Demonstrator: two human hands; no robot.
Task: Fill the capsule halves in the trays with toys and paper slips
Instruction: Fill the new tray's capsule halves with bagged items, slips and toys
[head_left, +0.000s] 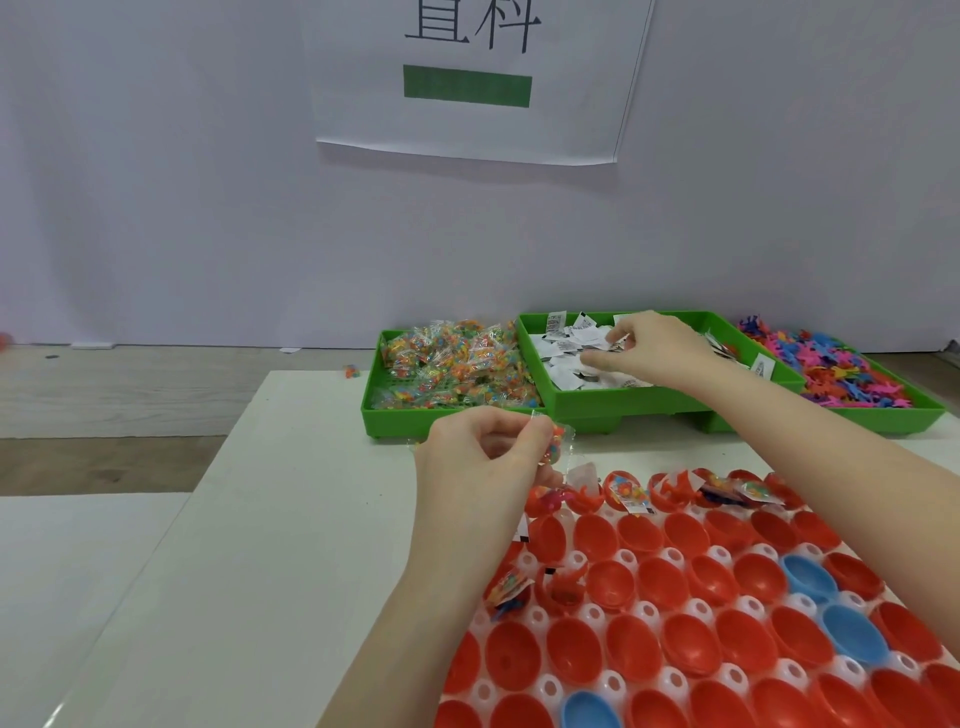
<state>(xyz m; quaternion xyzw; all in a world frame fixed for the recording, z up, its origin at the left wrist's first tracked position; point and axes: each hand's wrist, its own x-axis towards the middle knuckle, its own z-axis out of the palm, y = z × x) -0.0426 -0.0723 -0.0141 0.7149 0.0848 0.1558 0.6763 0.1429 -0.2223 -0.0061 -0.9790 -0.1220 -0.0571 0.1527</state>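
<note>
Three green bins (628, 402) at 12 o'clock; three blue halves (808, 578); two hands (480, 457); one sign (467, 83).

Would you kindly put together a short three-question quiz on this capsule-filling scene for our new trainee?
1. True or false: the right hand is reaching into the middle green tray of paper slips.
2. What does the left hand hold? A) a blue capsule half B) a clear toy packet C) a paper slip
3. Fill in: most empty capsule halves in the white holder are ____.

Key: 1 true; 2 B; 3 red.
</note>
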